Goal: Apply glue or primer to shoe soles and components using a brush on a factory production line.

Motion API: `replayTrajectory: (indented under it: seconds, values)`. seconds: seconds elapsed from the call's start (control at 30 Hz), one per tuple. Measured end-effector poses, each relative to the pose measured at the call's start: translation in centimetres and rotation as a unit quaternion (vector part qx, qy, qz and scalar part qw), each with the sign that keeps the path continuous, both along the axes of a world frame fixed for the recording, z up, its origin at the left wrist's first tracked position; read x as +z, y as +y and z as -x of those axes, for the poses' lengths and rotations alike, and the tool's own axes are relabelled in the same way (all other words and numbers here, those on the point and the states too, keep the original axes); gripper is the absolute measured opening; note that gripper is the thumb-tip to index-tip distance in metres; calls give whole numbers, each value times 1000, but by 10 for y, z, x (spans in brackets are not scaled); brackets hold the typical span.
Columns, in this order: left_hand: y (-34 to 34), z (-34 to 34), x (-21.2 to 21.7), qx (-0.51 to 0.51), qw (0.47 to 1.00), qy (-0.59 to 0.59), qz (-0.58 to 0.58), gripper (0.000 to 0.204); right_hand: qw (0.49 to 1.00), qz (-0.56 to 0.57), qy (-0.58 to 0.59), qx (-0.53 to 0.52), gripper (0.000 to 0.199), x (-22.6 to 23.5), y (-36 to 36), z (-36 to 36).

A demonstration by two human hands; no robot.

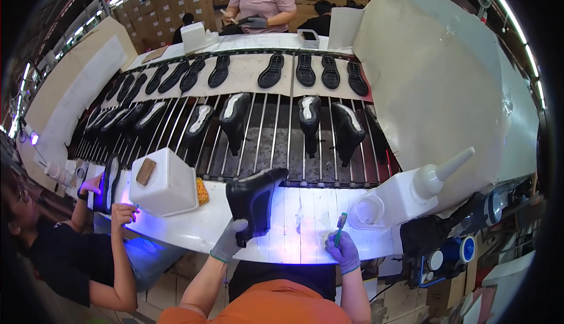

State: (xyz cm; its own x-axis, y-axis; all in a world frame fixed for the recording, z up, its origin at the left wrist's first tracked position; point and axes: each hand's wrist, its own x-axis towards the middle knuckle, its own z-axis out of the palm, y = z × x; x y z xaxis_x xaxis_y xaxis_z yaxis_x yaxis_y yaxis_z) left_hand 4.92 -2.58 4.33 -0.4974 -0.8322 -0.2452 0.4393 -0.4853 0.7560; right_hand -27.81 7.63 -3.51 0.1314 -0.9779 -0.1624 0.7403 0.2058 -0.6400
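Note:
In a grey glove, my left hand (228,243) is closed round the lower end of a black shoe upper (252,203), holding it tilted above the white bench. My right hand (345,253), also gloved, grips a small brush (341,223) with a green handle, bristle end up. Just right of the brush, a white squeeze bottle with a long nozzle (405,192) lies beside a round white cup (370,211). Left of the shoe upper stands a white plastic container (161,186) with a brown block on top. An orange-yellow clump (202,192) touches its side.
Beyond the bench (305,218), a rack of metal rods (264,130) carries several black uppers with white bottoms. Black soles (271,71) line the shelf behind. A co-worker (76,259) at left handles a black shoe. Another person (261,4) stands across. A beige panel (446,83) rises at right.

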Motion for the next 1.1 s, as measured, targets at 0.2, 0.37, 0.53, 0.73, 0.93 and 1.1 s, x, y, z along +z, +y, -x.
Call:
replayTrajectory:
  seconds: [0.2, 0.37, 0.53, 0.73, 0.93, 1.1]
  values:
    - [-24, 11, 20, 61, 991, -35, 114, 76, 1000, 4, -3, -4, 29, -2, 0, 2]
    - [-96, 34, 26, 81, 977, -77, 180, 84, 1000, 11, -10, -6, 30, -5, 0, 4]
    - [-186, 70, -18, 170, 903, -228, 322, 95, 998, 23, -53, 31, 31, -9, -1, 9]
    - [-159, 97, -71, 268, 788, -516, 202, 97, 999, 9, -47, 1, 27, -2, 2, 6]
    - [-86, 84, -83, 186, 789, -432, 395, 51, 956, 46, 283, -56, 23, 44, -34, -23]
    - [-80, 83, -82, 202, 708, -489, 467, 36, 914, -63, 380, -131, 29, 82, -136, -5]
